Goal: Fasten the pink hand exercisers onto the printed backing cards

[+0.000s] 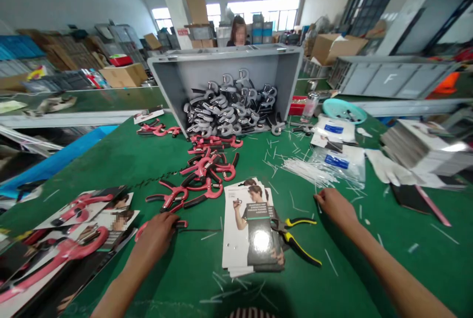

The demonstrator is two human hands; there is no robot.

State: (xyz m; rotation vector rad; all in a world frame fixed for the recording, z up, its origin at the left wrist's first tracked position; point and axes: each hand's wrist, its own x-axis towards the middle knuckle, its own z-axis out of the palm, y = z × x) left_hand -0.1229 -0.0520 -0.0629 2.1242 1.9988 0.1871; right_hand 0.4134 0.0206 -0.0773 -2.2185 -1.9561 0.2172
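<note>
My left hand (157, 234) is closed over a red and black hand grip strengthener (182, 224), most of it hidden under my fingers. A heap of similar red grip strengtheners (204, 164) lies just beyond it. My right hand (334, 204) is pinched low over the table, beside the spread of thin white plastic ties (308, 169); whatever is between its fingertips is too small to make out. Between my hands lies a stack of printed cards (236, 239), with yellow-and-black pliers (295, 239) at its right side, jaws against the cards.
A grey crate (288, 81) tipped toward me holds many grey grip strengtheners (229, 106). Carded red strengtheners (70, 249) pile up at left. On the right are plastic bags (338, 160), a white glove (391, 167), a card stack (424, 148) and a turquoise basin (343, 111). A person stands behind the crate.
</note>
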